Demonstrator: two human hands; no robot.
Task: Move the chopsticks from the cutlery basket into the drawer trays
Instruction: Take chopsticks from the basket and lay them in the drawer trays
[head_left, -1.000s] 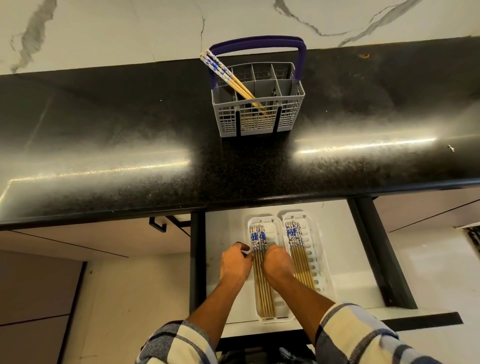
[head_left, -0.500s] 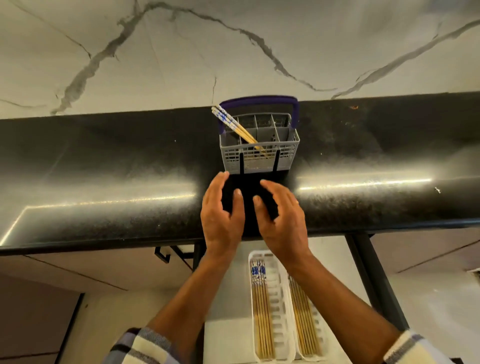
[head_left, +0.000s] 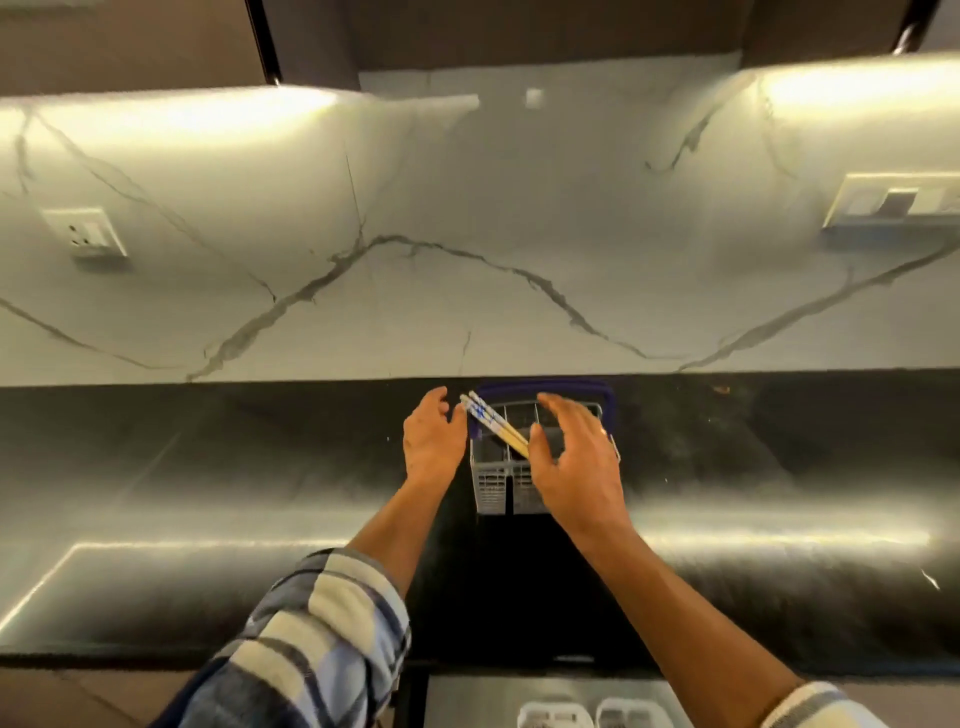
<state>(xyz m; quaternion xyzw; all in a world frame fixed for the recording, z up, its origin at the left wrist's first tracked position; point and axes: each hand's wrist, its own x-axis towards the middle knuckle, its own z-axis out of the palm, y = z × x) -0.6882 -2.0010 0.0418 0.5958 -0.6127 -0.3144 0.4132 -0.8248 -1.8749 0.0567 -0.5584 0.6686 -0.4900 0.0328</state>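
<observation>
at the far left we see a wall socket on the veined marble backsplash, lit from under the cabinets. below it runs the dark glossy surface, bare on that side and streaked with glare. our left sleeve, plaid, crosses its front edge.

our left hand hangs just left of the cutlery basket, fingers loosely spread and holding nothing, close to the upper tips of the chopsticks; we cannot tell whether it touches them. the chopsticks, a small bundle, lean up and left out of the basket's left compartments, blue-and-white patterned at the tips, plain wood lower down. the basket is grey plastic mesh with a purple handle, standing near the back wall.

our right hand hovers over the basket's right half, fingers spread and slightly bent, gripping nothing, and hides much of that side. to its right the surface lies open to a second switch plate. at the bottom edge, the ends of two white drawer trays peek out; their contents are unclear.
</observation>
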